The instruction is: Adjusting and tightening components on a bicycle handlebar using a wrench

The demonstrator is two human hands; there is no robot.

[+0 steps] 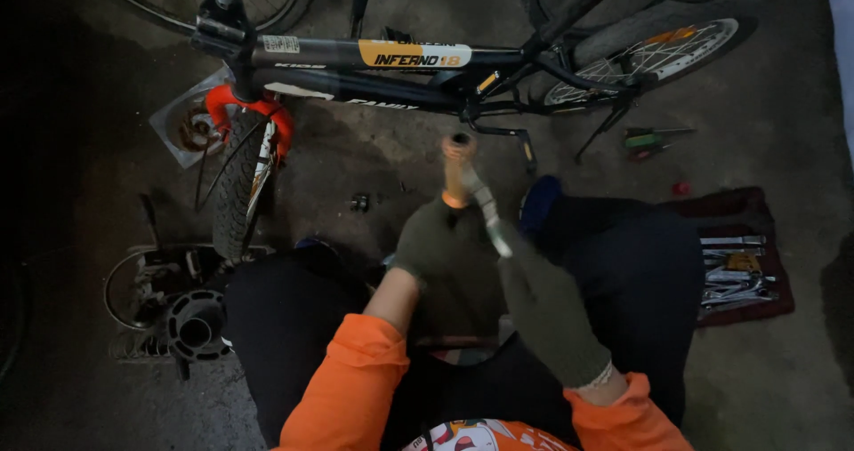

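Observation:
Both my hands wear dark green gloves, and my sleeves are orange. My left hand [436, 242] grips an orange handlebar grip [457, 171] with a black open end that points up and away from me. My right hand [547, 304] holds a thin metal tool or lever [485, 211] that lies along the grip. I am seated with my knees apart in dark trousers, and the hands are between them. A small black bicycle [391, 68] with an orange fork stands just ahead on the concrete floor.
A dark red cloth [743, 255] with several wrenches lies at the right. Green-handled screwdrivers [649, 140] lie near the rear wheel [654, 51]. A round tray of parts and a black sprocket [191, 322] sit at the left. A small nut [359, 203] lies on the floor.

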